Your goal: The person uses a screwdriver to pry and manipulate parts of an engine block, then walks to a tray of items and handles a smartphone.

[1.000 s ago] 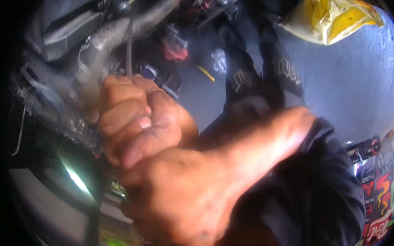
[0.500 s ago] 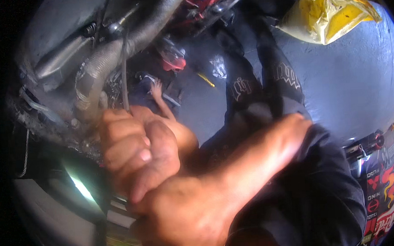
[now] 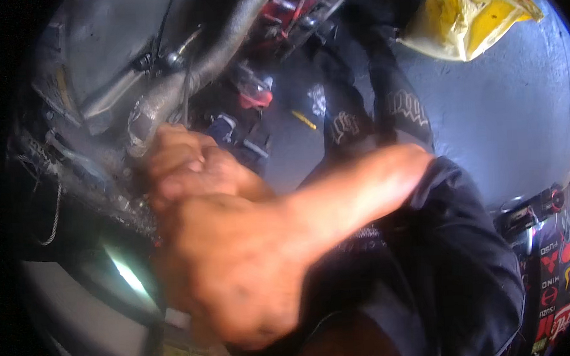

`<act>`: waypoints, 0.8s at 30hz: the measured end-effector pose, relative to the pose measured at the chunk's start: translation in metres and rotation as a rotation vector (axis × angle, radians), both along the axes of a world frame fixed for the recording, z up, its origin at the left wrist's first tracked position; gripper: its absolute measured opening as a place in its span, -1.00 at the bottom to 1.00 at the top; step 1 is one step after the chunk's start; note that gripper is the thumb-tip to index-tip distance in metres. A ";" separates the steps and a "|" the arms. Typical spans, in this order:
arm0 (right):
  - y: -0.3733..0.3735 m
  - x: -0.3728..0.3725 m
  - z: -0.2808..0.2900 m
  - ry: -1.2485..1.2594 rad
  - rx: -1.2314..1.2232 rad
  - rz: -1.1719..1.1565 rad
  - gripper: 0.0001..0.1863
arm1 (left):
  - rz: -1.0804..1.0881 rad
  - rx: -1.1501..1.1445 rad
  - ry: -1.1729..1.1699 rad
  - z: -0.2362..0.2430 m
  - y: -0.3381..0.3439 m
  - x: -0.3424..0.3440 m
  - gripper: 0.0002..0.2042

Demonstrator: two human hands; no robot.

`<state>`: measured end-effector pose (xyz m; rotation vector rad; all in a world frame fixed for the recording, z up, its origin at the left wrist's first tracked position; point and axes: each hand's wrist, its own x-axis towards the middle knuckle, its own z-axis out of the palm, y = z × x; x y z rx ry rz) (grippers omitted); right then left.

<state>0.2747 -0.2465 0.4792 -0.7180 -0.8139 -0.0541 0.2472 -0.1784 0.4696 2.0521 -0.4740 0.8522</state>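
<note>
Both fists are held close together at the left middle of the picture. My left hand (image 3: 186, 163) is the farther one, its fingers curled tight and its wrist partly behind the other. Nearer to me and blurred, my right hand (image 3: 238, 269) is closed too, its forearm running off to the right. Whatever they grip is hidden within the fists. A thin rod or cable (image 3: 186, 103) comes down to the top of the left fist; I cannot tell whether it is held. Just beyond stands a thick grey pipe (image 3: 219, 60) amid greasy metal parts.
A yellow and white bag (image 3: 466, 20) is at the upper right. On the dark floor are a yellow stick-like piece (image 3: 304, 120) and a red and clear item (image 3: 254, 93). Black-clad legs (image 3: 402, 103) extend upward. A bright lamp (image 3: 129, 274) glows at lower left; a rope end (image 3: 56, 216) hangs nearby.
My right hand has moved up and closer to the left hand, which now sits a little higher. Another hand, seen earlier beyond my fists near the floor, no longer shows.
</note>
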 end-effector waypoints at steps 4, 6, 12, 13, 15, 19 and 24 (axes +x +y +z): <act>-0.004 0.010 0.003 0.001 0.048 0.010 -0.89 | -0.018 0.050 -0.038 0.008 0.006 0.018 -0.80; -0.006 0.003 0.003 0.003 0.049 0.016 -0.89 | -0.006 0.063 -0.031 0.012 0.007 0.009 -0.78; 0.004 0.003 0.008 -0.008 0.079 0.017 -0.89 | -0.029 0.125 -0.021 0.020 0.013 -0.004 -0.72; 0.006 0.004 0.004 -0.012 0.079 0.014 -0.89 | -0.041 0.124 -0.035 0.017 0.016 0.003 -0.71; 0.005 0.010 0.001 -0.028 0.077 0.024 -0.89 | -0.054 0.119 -0.079 0.013 0.021 0.013 -0.69; 0.021 -0.004 0.006 0.013 0.092 0.053 -0.89 | -0.052 0.207 -0.036 0.026 0.035 -0.004 -0.66; 0.022 -0.011 -0.005 0.068 0.100 0.055 -0.89 | -0.008 0.184 0.041 0.019 0.029 -0.014 -0.66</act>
